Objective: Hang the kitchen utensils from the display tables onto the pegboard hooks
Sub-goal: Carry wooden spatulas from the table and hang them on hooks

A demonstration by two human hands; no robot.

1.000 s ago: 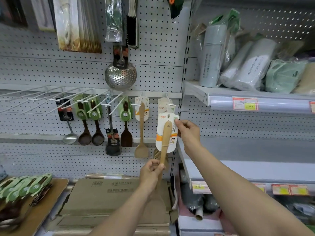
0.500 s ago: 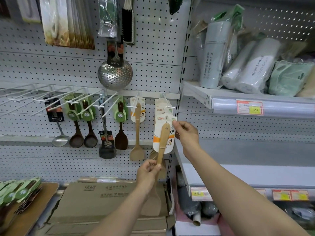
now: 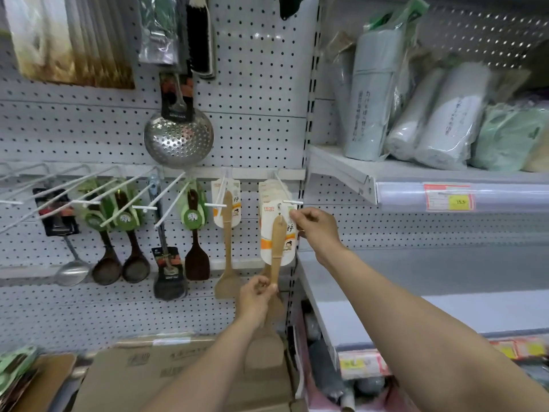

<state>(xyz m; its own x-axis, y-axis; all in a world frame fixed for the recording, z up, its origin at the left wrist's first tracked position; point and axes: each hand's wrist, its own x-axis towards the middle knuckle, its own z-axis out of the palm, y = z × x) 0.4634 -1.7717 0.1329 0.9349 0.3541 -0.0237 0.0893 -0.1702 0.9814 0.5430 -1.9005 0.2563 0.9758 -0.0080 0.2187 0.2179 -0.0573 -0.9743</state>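
I hold a pale wooden spatula (image 3: 278, 248) upright in front of the pegboard (image 3: 255, 84). Its white and orange card (image 3: 269, 233) sits just below the tip of the rightmost white hook (image 3: 292, 201). My left hand (image 3: 256, 298) grips the spatula's handle low down. My right hand (image 3: 316, 227) pinches the card's top right corner near the hook tip. More carded spatulas hang further back on that same hook. Another wooden spatula (image 3: 228, 248) hangs on the hook to the left.
Dark ladles and turners (image 3: 130, 233) hang along a row of long white hooks (image 3: 118, 188). A steel skimmer (image 3: 178, 138) hangs above. Cardboard boxes (image 3: 166, 370) lie below, green-carded utensils (image 3: 17, 367) at the lower left. Shelves (image 3: 416, 173) with wrapped rolls stand right.
The view has shifted so the scene sits slightly lower and left. The spatula's card has come up closer to the hook tip; both hands keep their hold.
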